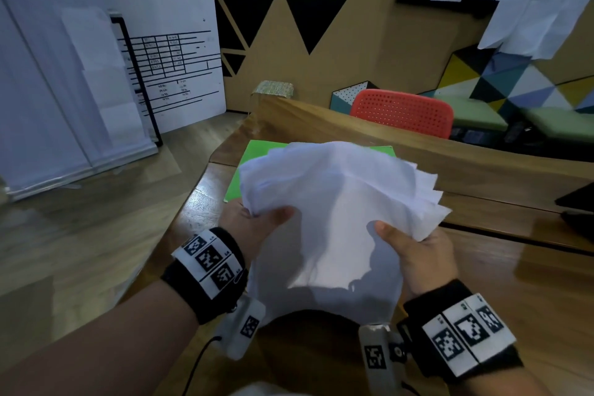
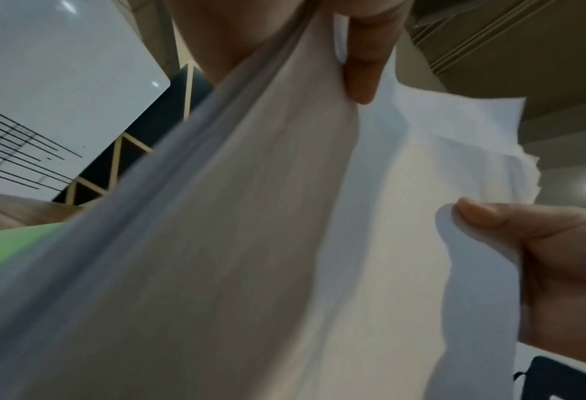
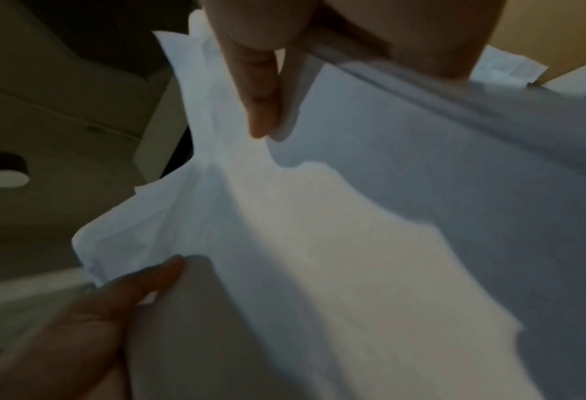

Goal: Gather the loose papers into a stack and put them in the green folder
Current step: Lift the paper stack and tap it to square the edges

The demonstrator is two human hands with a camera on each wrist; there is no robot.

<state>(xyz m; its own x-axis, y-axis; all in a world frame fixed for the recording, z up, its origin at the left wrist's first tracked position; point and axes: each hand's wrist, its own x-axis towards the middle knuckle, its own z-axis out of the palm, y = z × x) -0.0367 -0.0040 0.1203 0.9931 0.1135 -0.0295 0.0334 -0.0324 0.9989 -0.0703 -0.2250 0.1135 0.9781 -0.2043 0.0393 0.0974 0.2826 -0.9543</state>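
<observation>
Both thumbs clamped on the papers (image 1: 337, 202), left hand (image 1: 257, 228) and right hand (image 1: 418, 254) pinching its sides, edges ragged, so square them before the green folder (image 1: 254, 154).

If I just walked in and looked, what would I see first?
First you would see the big messy bunch of white papers, held up in the middle by the left hand and the right hand, with the sheet edges fanned out unevenly on the right. Just behind it, the bright green folder lies on the wooden table. Farther back, a red chair with little holes peeks over the table's far edge.
</observation>
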